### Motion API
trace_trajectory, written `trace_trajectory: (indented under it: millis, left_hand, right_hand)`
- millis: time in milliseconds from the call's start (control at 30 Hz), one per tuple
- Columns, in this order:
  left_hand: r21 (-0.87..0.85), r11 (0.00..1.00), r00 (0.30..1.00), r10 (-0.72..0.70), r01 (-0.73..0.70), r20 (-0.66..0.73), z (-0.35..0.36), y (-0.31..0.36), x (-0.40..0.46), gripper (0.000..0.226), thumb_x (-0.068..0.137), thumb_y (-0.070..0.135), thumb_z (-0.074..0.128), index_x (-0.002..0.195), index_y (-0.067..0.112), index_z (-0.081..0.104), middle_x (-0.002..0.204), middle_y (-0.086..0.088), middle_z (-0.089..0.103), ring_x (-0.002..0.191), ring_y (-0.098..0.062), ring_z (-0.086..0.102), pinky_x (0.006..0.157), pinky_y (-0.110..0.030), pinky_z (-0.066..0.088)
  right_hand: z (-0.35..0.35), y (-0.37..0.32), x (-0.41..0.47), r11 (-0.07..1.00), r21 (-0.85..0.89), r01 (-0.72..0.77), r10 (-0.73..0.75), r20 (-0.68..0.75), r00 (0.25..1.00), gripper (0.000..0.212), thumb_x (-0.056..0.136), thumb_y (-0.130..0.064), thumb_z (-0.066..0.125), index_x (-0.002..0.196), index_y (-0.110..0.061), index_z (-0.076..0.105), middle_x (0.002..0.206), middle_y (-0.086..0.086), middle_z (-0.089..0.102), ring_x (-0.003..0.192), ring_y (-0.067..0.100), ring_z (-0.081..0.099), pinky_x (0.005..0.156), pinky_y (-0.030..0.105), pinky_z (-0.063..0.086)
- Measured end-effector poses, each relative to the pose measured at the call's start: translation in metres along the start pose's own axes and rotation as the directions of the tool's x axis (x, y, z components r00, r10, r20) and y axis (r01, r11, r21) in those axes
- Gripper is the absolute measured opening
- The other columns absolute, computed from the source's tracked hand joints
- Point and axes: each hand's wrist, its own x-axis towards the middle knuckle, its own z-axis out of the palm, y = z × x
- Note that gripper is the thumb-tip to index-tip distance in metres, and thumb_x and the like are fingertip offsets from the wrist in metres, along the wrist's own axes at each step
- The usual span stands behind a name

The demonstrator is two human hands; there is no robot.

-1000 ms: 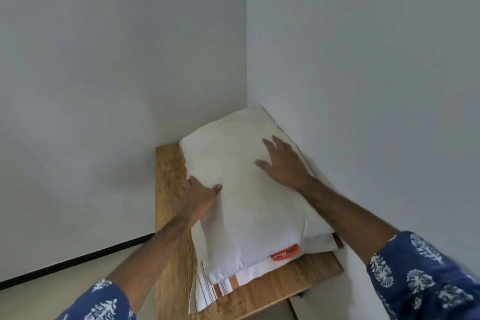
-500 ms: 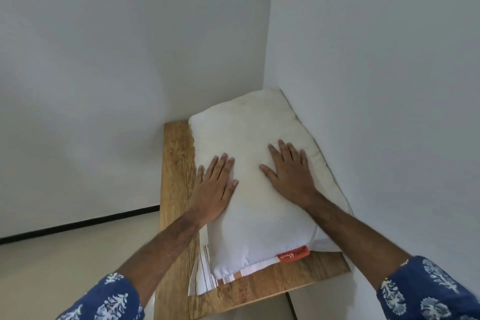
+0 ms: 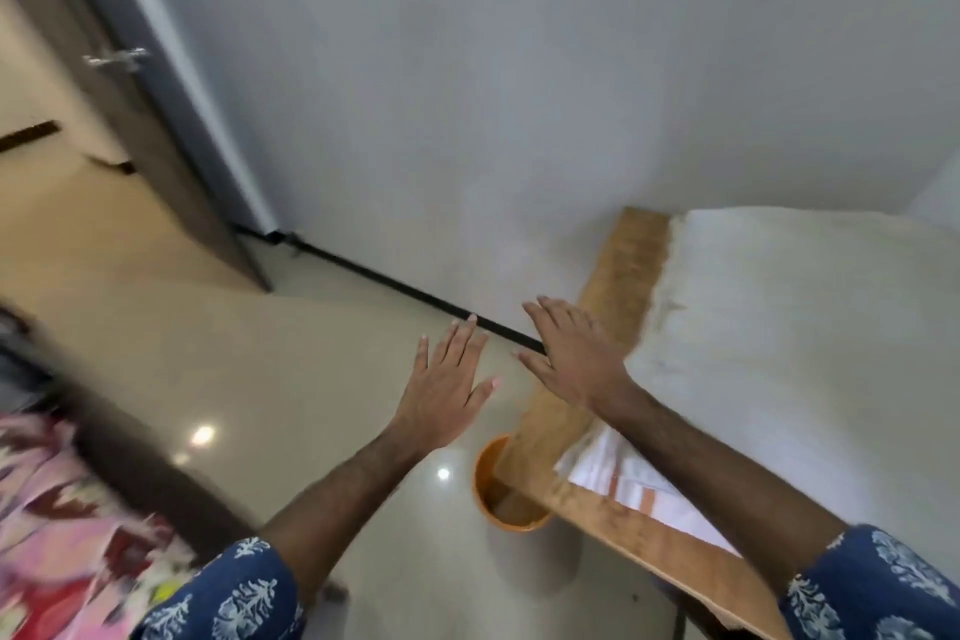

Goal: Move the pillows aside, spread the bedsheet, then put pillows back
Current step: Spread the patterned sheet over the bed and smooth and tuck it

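The white pillow (image 3: 789, 353) is shown laid on the wooden table (image 3: 618, 276), over a striped folded cloth (image 3: 634, 478) at the table's near end. Half a second earlier both palms were pressed flat on the pillow; now it is released. The right hand (image 3: 576, 359), fingers spread, is held over the table's left edge; the left hand (image 3: 447, 390), likewise spread and empty, beyond that edge. Setting-aside is judged complete.

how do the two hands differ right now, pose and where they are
The left hand hovers over the bare floor, while the right hand hovers over the wooden table edge, nearer the white pillow. The left forearm crosses floor; the right forearm crosses the striped cloth. Both are open, fingers spread, holding nothing.
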Motion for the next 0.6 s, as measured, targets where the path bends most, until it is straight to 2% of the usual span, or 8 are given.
trace_trajectory:
  millis: [100,200,367,433,533,600]
  left_hand:
    - [0.009,0.98,0.979,-0.198,0.198,-0.051,-0.014,-0.064,-0.073,0.073,0.1,0.062,0.014,0.159,0.019,0.022,0.17,-0.004,0.008,0.157,-0.023,0.007,0.123,-0.056,0.007]
    - [-0.003,0.922,0.919,-0.387,0.388,-0.072,-0.026,-0.123,-0.156,0.075,0.098,0.064,0.008,0.16,0.021,0.016,0.17,-0.001,0.001,0.157,-0.02,-0.001,0.125,-0.056,0.003]
    - [-0.021,0.771,0.765,-0.634,0.636,-0.115,-0.034,-0.209,-0.318,0.077,0.098,0.065,0.012,0.158,0.019,0.026,0.17,-0.003,0.009,0.157,-0.023,0.006,0.123,-0.06,0.011]
    - [-0.021,0.7,0.694,-0.711,0.714,-0.116,-0.038,-0.234,-0.387,0.079,0.097,0.066,0.011,0.158,0.018,0.025,0.17,-0.004,0.011,0.157,-0.024,0.005,0.124,-0.06,0.008]
    - [0.017,0.597,0.593,-0.791,0.802,-0.154,-0.044,-0.26,-0.483,0.078,0.099,0.066,0.013,0.16,0.018,0.023,0.169,-0.006,0.012,0.157,-0.026,0.004,0.123,-0.059,0.004]
    - [0.041,0.524,0.523,-0.836,0.851,-0.165,-0.05,-0.274,-0.544,0.077,0.1,0.066,0.012,0.161,0.02,0.02,0.169,-0.006,0.011,0.156,-0.025,0.003,0.122,-0.059,0.002]
  right_hand:
    - [0.013,-0.089,0.021,0.977,-0.014,0.214,-0.212,0.063,0.975,0.084,0.09,-0.071,0.011,0.158,-0.023,0.02,0.164,0.005,0.024,0.151,0.026,0.024,0.123,0.051,0.02]
    - [0.03,-0.181,0.031,0.917,-0.021,0.397,-0.394,0.1,0.914,0.074,0.098,-0.066,0.026,0.158,-0.023,0.019,0.164,0.004,0.023,0.151,0.026,0.022,0.123,0.05,0.019]
    - [0.074,-0.347,0.017,0.786,-0.001,0.618,-0.608,0.176,0.774,0.073,0.099,-0.062,0.032,0.158,-0.021,0.018,0.165,0.005,0.022,0.151,0.029,0.023,0.123,0.052,0.02]
    - [0.092,-0.413,0.003,0.718,0.002,0.696,-0.683,0.195,0.704,0.075,0.099,-0.064,0.029,0.158,-0.02,0.018,0.165,0.005,0.022,0.151,0.028,0.023,0.122,0.052,0.02]
    - [0.11,-0.503,-0.022,0.626,0.029,0.78,-0.764,0.228,0.604,0.089,0.088,-0.071,0.012,0.159,-0.019,0.019,0.165,0.006,0.023,0.151,0.028,0.023,0.121,0.051,0.022]
    - [0.124,-0.559,-0.041,0.553,0.041,0.832,-0.81,0.26,0.526,0.085,0.092,-0.071,0.02,0.16,-0.02,0.015,0.167,0.006,0.018,0.153,0.027,0.019,0.122,0.052,0.02]
